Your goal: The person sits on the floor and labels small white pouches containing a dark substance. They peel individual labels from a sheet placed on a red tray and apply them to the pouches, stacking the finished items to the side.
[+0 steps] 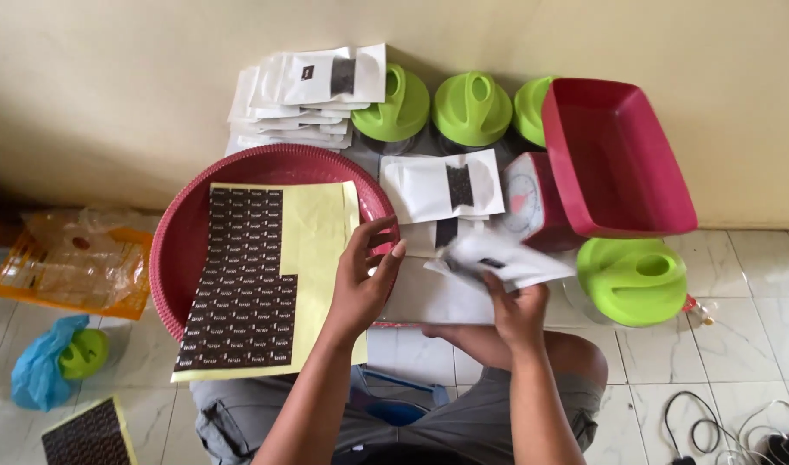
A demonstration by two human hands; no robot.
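Observation:
My right hand (517, 310) grips a white pouch (504, 259) with a small dark label, held above my lap. My left hand (366, 277) hovers with fingers apart at the right edge of a yellow sticker sheet (317, 232), which carries rows of dark brown stickers (244, 275). The sheet lies across a round red basket (175, 250). Whether a sticker sits on my fingertips I cannot tell. Another white pouch (429, 185) with a dark window lies flat just beyond my hands.
A stack of white pouches (304, 103) rests against the wall. Green-lidded jars (472, 108) stand behind; one green lid (631, 280) sits at right. A red tray (614, 155) tops a kitchen scale (524, 202). Plastic bags (76, 263), a second sticker sheet (89, 435) and cables (730, 426) lie on the tiled floor.

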